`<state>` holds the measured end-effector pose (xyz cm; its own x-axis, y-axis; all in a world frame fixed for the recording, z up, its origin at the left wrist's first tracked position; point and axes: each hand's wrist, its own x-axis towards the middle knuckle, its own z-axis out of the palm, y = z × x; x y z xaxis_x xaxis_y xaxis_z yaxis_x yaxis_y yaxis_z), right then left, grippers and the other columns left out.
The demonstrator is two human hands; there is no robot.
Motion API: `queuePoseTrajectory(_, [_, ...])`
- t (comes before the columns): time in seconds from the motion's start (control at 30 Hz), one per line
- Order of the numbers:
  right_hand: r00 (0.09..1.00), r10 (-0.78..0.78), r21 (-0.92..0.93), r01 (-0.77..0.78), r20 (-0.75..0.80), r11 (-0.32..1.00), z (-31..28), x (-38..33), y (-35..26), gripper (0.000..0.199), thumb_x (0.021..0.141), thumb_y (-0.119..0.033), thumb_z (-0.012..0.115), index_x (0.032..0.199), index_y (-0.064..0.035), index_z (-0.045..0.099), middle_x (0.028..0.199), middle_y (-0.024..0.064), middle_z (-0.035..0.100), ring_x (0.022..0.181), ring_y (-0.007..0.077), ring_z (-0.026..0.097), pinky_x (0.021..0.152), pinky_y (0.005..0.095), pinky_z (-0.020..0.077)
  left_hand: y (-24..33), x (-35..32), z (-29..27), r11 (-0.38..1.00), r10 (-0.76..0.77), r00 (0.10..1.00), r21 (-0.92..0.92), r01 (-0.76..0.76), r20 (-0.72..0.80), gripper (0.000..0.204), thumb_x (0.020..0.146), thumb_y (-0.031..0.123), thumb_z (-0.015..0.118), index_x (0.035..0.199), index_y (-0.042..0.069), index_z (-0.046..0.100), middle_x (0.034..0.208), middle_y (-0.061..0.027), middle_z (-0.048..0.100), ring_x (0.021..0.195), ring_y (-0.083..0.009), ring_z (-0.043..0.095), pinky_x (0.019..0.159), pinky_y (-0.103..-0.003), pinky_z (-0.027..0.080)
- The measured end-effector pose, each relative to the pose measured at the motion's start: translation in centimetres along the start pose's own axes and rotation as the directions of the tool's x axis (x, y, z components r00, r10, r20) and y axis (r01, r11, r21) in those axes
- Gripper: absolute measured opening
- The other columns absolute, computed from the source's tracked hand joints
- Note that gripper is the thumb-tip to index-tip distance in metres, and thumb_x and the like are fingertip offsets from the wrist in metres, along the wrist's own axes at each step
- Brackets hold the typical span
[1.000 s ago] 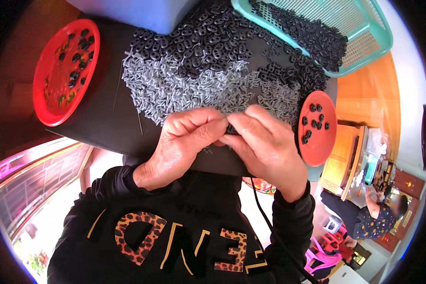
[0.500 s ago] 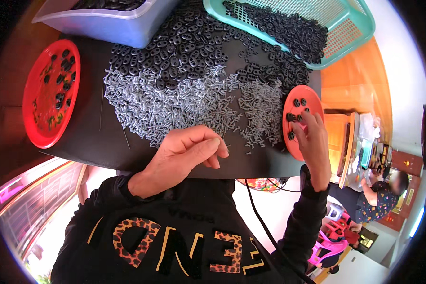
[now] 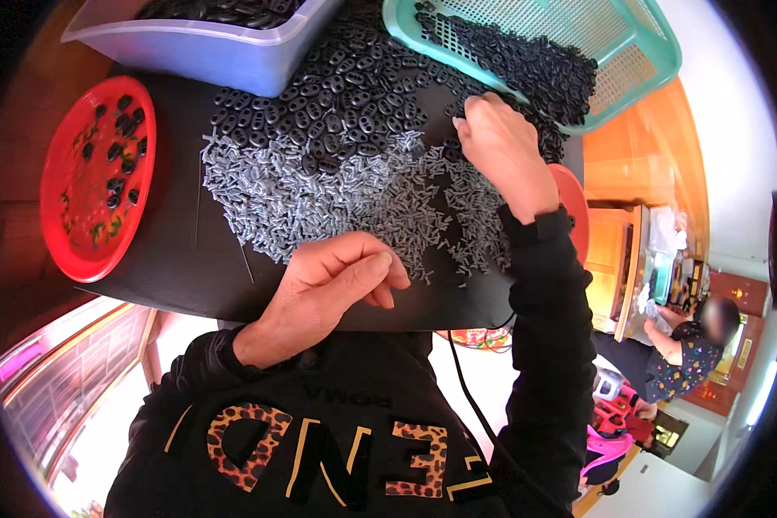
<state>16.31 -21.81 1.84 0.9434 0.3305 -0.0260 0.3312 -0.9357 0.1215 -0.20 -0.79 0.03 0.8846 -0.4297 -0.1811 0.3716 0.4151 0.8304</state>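
My left hand [image 3: 332, 289] hovers over the near edge of the dark table, fingers curled and thumb pressed to them; whatever it holds is hidden. My right hand [image 3: 505, 151] reaches to the small black pieces [image 3: 548, 138] by the green basket, fingers bent and closed, their tips partly hidden. Between the hands spreads a heap of small silver screw-like pins [image 3: 311, 198]. Behind it lie black oval pieces with two holes [image 3: 337, 104]. A red plate [image 3: 570, 186] at the right is mostly covered by my right sleeve.
A red plate [image 3: 56, 198] with several black pieces is at the left. A translucent bin [image 3: 233, 60] of black parts stands at the back. The green mesh basket [image 3: 617, 78] at the back right holds small black pieces. Another person [image 3: 682, 354] is off to the right.
My right hand has left the right red plate and moved up and left to the black pieces by the basket. My left hand stays almost still.
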Motion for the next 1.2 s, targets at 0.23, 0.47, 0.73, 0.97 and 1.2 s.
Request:
queuePoseTrajectory(0.23, [0.977, -0.207, -0.116, 0.201, -0.044, 0.973, 0.7, 1.5, -0.1, 0.009, 0.076, -0.005, 0.055, 0.073, 0.0024, 0.057, 0.074, 0.0198, 0.061, 0.072, 0.0381, 0.062, 0.063, 0.0459, 0.051, 0.1, -0.2, -1.0, 1.0, 0.02, 0.999, 0.007, -0.02, -0.041, 0.021, 0.098, 0.014, 0.046, 0.097, -0.001, 0.06, 0.091, -0.0075, 0.064, 0.075, -0.011, 0.059, 0.07, -0.024, 0.049])
queuePoseTrajectory(0.47, [0.993, -0.117, 0.329, 0.121, -0.031, 0.937, -0.8, -0.1, -0.4, 0.007, 0.078, -0.004, 0.054, 0.079, 0.0001, 0.059, 0.069, 0.0192, 0.059, 0.063, 0.0328, 0.059, 0.059, 0.0375, 0.0457, -0.1, 0.2, -1.2, 0.998, 0.051, 0.996, 0.042, -0.048, -0.078, 0.022, 0.098, 0.016, 0.044, 0.1, 0.0, 0.058, 0.09, -0.0101, 0.064, 0.071, -0.0122, 0.06, 0.066, -0.026, 0.049])
queuePoseTrajectory(0.73, [0.965, -0.257, 0.937, 0.136, -0.052, 0.32, -3.6, -9.0, -6.4, 0.005, 0.084, -0.001, 0.061, 0.088, 0.001, 0.058, 0.07, 0.0055, 0.058, 0.063, 0.0105, 0.056, 0.057, 0.0245, 0.0434, -0.8, 1.2, -0.2, 0.989, 0.092, 0.987, 0.13, -0.075, -0.132, 0.024, 0.1, 0.022, 0.044, 0.093, 0.004, 0.058, 0.078, -0.0009, 0.058, 0.064, -0.0055, 0.049, 0.06, -0.02, 0.042])
queuePoseTrajectory(0.97, [0.91, -0.152, 0.835, 0.415, -0.386, 0.36, -1.4, -10.6, -6.9, 0.02, 0.08, -0.003, 0.068, 0.096, -0.0013, 0.056, 0.084, 0.0092, 0.058, 0.059, 0.0174, 0.059, 0.053, 0.0273, 0.0454, -0.4, 0.7, 0.5, 0.994, 0.016, 0.986, -0.106, -0.034, -0.167, 0.029, 0.099, 0.024, 0.045, 0.08, 0.004, 0.054, 0.07, -0.0022, 0.054, 0.058, -0.0066, 0.046, 0.052, -0.02, 0.036])
queuePoseTrajectory(1.2, [0.776, -0.276, 0.549, 0.606, -0.568, 0.575, -1.1, -11.9, -7.8, 0.016, 0.076, -0.007, 0.067, 0.077, -0.0073, 0.051, 0.073, 0.0059, 0.049, 0.05, 0.0193, 0.052, 0.041, 0.0305, 0.0409, -0.5, -0.2, 2.0, 0.992, 0.029, 0.966, -0.111, -0.06, -0.258, 0.033, 0.098, 0.024, 0.041, 0.079, 0.001, 0.053, 0.066, -0.0007, 0.049, 0.054, -0.0062, 0.041, 0.048, -0.021, 0.03])
